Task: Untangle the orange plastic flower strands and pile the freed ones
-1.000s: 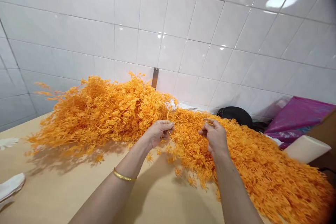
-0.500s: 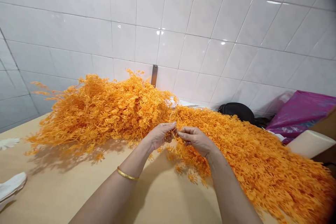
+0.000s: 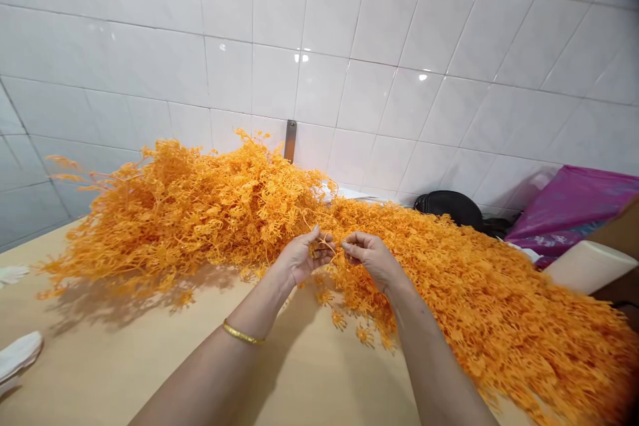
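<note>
Orange artificial flower sprays, thin stems with fringed heads, lie in a loose bunch [image 3: 200,206] on the left and a long heap [image 3: 479,286] on the right. Between the two piles, my left hand [image 3: 302,258] is curled loosely around a thin orange stem [image 3: 325,243], with its thumb raised from the fingers. Just right of it, my right hand [image 3: 372,258] has thumb and forefinger pinched together at the end of the stem. Its other fingers are folded, and the exact pinch point is too small to make out clearly.
The pale tabletop [image 3: 164,366] meets a white tiled wall [image 3: 324,86] with a metal bracket [image 3: 290,141]. A black case [image 3: 449,207], a purple bag [image 3: 564,210] and a cream roll [image 3: 592,266] stand behind the right heap. White gloves [image 3: 20,354] lie at the left edge.
My hands have drawn slightly apart. The left thumb has lifted and the left fingers have loosened, showing more of the stem. The right hand has moved up a little, still pinched.
</note>
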`<state>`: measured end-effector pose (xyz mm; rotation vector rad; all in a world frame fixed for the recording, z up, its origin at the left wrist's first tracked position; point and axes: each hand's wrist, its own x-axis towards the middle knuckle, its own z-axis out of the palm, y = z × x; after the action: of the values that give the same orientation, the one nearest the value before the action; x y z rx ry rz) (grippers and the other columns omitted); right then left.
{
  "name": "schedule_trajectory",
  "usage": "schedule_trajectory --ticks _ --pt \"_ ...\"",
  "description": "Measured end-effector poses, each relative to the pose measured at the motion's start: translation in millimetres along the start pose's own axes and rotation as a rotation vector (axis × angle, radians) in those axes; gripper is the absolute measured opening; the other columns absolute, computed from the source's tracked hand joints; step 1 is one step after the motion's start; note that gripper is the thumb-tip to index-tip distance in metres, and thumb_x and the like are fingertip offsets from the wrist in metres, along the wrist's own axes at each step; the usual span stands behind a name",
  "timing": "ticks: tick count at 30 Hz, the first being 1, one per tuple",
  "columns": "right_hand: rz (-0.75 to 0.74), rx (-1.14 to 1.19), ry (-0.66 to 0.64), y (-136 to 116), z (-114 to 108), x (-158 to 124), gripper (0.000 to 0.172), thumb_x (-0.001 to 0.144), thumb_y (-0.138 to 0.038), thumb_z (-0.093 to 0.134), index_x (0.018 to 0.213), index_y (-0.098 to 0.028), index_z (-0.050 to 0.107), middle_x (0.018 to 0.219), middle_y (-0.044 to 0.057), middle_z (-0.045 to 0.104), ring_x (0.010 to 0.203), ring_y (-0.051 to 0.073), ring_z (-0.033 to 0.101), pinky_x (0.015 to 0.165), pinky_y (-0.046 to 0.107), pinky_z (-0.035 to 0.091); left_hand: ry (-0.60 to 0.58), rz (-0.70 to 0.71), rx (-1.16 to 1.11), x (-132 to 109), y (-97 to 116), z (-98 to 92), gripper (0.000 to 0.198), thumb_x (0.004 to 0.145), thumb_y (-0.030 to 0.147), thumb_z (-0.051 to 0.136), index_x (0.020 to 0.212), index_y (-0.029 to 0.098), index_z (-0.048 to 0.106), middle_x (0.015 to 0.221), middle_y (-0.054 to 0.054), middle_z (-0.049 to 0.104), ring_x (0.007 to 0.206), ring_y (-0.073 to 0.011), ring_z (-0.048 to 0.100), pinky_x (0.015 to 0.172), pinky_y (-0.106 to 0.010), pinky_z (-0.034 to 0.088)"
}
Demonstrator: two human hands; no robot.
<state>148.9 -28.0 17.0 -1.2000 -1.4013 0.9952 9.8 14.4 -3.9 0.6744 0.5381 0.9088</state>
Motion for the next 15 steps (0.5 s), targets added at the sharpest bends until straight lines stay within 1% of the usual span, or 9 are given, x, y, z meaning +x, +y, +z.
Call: schedule_trajectory --ticks 3,6,7,9,11,13,15 --pt "-0.019 0.072 0.084 3.0 6.4 2.9 0.026 0.057 -0.036 0.063 0.056 -0.015 0.048 0.049 -0.005 0.045 0.047 0.006 0.038 0.047 0.021 0.030 0.040 0.001 -0.188 -0.7 -1.8 6.6 0.028 0.081 0.030 0.037 0.066 0.011 0.052 0.057 -0.005 0.055 0.053 -0.0105 0.052 0.056 -0.024 0.044" --pt "0.004 0.173 0.222 7.2 8.7 6.7 0.027 0.054 -0.037 0.064 0.055 -0.016 0.047 0.050 -0.004 0.046 0.047 0.007 0.041 0.046 0.021 0.032 0.045 -0.032 -0.340 -4.4 -3.5 13.6 0.032 0.083 0.028 0.033 0.057 0.014 0.044 0.044 0.000 0.044 0.044 -0.0084 0.046 0.052 -0.022 0.043" --pt "0.009 0.195 0.281 8.6 5.6 7.9 0.028 0.055 -0.038 0.063 0.054 -0.017 0.045 0.049 -0.004 0.044 0.045 0.007 0.040 0.044 0.021 0.032 0.028 -0.057 -0.377 -5.9 -3.5 15.1 0.033 0.083 0.028 0.032 0.055 0.014 0.041 0.040 0.002 0.038 0.040 -0.0072 0.041 0.049 -0.021 0.041" --pt "0.012 0.219 0.399 10.4 -7.3 9.1 0.030 0.057 -0.041 0.058 0.054 -0.019 0.038 0.046 -0.006 0.038 0.041 0.005 0.035 0.041 0.020 0.030 -0.008 -0.098 -0.421 -8.6 -2.2 16.7 0.035 0.084 0.029 0.031 0.052 0.015 0.036 0.036 0.005 0.028 0.033 -0.0053 0.030 0.043 -0.018 0.036" --pt "0.019 0.234 0.494 9.0 -24.5 8.3 0.030 0.060 -0.041 0.054 0.056 -0.020 0.033 0.045 -0.007 0.034 0.038 0.005 0.032 0.039 0.019 0.029 -0.018 -0.106 -0.429 -10.1 -0.8 17.0 0.035 0.084 0.031 0.030 0.053 0.016 0.034 0.036 0.007 0.024 0.032 -0.0045 0.024 0.040 -0.017 0.031" --pt "0.029 0.235 0.513 4.3 -37.6 5.7 0.025 0.060 -0.039 0.054 0.060 -0.021 0.037 0.047 -0.007 0.038 0.039 0.006 0.035 0.040 0.020 0.031 -0.001 -0.095 -0.421 -10.2 -0.5 16.8 0.034 0.084 0.032 0.030 0.054 0.016 0.035 0.037 0.007 0.024 0.032 -0.0044 0.024 0.039 -0.017 0.030" --pt "0.047 0.233 0.468 -2.2 -41.0 2.2 0.023 0.059 -0.037 0.057 0.067 -0.020 0.044 0.050 -0.006 0.042 0.041 0.006 0.039 0.042 0.021 0.033 0.016 -0.097 -0.419 -9.4 -1.4 16.3 0.034 0.084 0.032 0.029 0.055 0.016 0.035 0.037 0.007 0.023 0.032 -0.0044 0.024 0.039 -0.017 0.030"
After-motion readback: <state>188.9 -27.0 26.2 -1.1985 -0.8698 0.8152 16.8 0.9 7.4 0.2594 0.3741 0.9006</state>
